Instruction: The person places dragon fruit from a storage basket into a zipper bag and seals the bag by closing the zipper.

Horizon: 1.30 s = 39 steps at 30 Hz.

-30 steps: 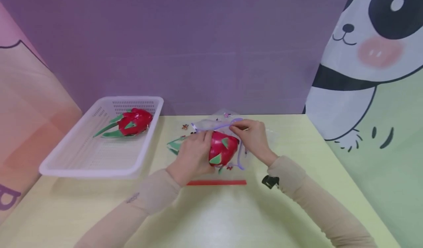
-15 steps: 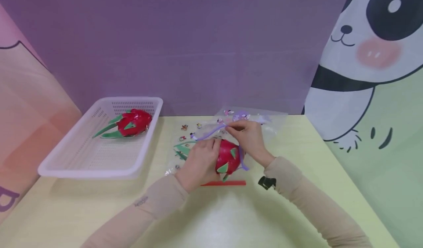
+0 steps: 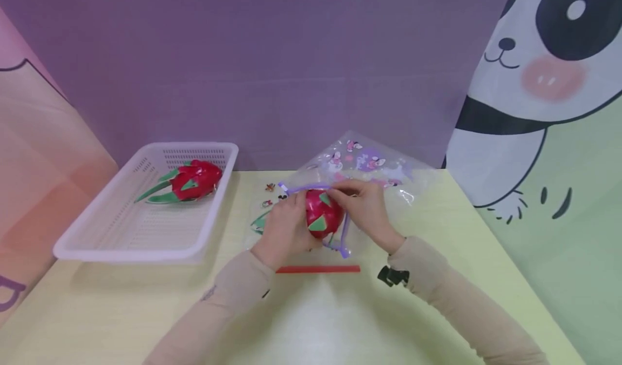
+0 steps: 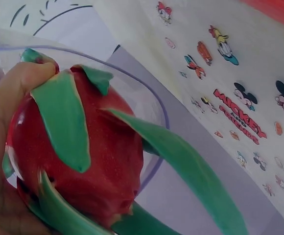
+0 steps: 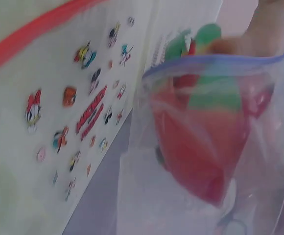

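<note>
A red dragon fruit (image 3: 324, 214) with green scales is gripped by my left hand (image 3: 284, 222), its long green leaves trailing to the left. Its front end is inside a clear zip bag (image 3: 371, 157), whose purple zip edge (image 5: 215, 62) crosses over the fruit in the right wrist view. My right hand (image 3: 366, 208) pinches the bag's purple edge beside the fruit. In the left wrist view, thumb and fingers curl round the dragon fruit (image 4: 93, 152) with the bag's mouth behind it. Part of the fruit is hidden under the left hand.
Under the hands lies another clear bag (image 5: 78, 112) with cartoon prints and a red zip strip (image 3: 318, 269). To the left stands a white plastic basket (image 3: 211, 224) holding another dragon fruit (image 3: 196, 178). A purple backdrop (image 3: 291, 73) rises behind the table.
The dragon fruit and left hand came toward me, then moved away and slightly left. The clear bag's body has spread out and risen behind the right hand, which still pinches its edge.
</note>
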Motion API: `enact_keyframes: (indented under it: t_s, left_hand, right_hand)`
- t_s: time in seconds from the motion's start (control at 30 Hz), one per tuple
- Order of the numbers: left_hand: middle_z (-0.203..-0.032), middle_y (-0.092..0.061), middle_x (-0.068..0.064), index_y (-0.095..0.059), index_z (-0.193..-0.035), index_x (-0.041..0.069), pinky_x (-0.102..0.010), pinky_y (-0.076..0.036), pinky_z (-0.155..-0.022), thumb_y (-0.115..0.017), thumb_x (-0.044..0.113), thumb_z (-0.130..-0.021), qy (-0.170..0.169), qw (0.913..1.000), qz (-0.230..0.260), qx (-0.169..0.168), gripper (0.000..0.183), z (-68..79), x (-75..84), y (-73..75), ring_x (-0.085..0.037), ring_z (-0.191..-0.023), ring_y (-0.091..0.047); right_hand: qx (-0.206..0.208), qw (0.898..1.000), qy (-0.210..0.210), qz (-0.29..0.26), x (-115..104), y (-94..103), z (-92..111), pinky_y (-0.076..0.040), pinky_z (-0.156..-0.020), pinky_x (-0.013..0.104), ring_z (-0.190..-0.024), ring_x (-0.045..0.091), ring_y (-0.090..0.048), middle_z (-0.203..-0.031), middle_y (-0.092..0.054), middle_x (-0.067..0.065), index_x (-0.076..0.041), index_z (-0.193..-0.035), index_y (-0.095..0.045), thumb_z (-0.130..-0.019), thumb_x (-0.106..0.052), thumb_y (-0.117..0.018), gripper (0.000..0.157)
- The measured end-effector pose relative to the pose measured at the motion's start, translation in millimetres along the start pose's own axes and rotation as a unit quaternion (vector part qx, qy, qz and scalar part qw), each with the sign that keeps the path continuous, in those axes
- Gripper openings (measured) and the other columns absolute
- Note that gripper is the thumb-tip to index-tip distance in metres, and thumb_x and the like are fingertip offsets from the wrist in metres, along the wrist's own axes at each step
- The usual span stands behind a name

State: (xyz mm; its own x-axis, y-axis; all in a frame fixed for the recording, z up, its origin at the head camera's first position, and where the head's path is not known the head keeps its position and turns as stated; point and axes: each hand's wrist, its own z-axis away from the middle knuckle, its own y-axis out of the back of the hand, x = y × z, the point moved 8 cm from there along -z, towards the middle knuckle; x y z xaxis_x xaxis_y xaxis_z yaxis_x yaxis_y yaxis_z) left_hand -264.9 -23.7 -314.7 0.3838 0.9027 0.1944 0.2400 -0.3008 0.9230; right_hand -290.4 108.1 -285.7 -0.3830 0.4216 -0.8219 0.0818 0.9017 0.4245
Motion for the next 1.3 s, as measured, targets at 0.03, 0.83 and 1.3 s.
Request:
enact_keyframes:
  t_s: [0.03, 0.83, 1.3]
  left_hand:
    - [-0.112, -0.058, -0.012, -0.039, -0.124, 0.002, -0.038, -0.053, -0.085, -0.082, 0.05, -0.055, 0.002, 1.0, 0.001, 0.005, 0.095, -0.5, -0.3, 0.6, -0.028, -0.099, -0.059]
    - [-0.082, -0.061, -0.005, -0.056, -0.109, 0.009, -0.035, -0.053, -0.063, -0.067, 0.051, -0.072, -0.029, 0.9953, -0.083, 0.042, 0.057, -14.8, 27.6, 0.8, -0.023, -0.074, -0.058]
    - [-0.09, -0.063, -0.007, -0.055, -0.114, 0.006, -0.043, -0.05, -0.083, -0.065, 0.037, -0.078, -0.01, 0.9873, -0.048, -0.151, 0.049, -14.1, 30.2, -28.5, -0.026, -0.084, -0.06]
  right_hand:
    - [-0.001, 1.0, -0.013, -0.008, 0.9, -0.4, 0.7, -0.054, -0.059, 0.021, -0.072, 0.017, -0.065, -0.087, -0.071, 0.013, -0.004, -0.092, -0.072, -0.08, -0.015, -0.07, 0.016]
    - [-0.05, 0.991, -0.087, -0.092, -9.2, -6.9, 13.0, -0.036, -0.039, 0.017, -0.044, 0.005, -0.043, -0.081, -0.07, 0.008, -0.006, -0.099, -0.07, -0.081, -0.019, -0.07, 0.023]
    - [-0.009, 0.996, -0.062, -0.063, -10.3, 9.9, 0.6, -0.051, -0.058, 0.018, -0.066, 0.005, -0.06, -0.086, -0.07, 0.009, -0.003, -0.096, -0.07, -0.081, -0.017, -0.07, 0.021]
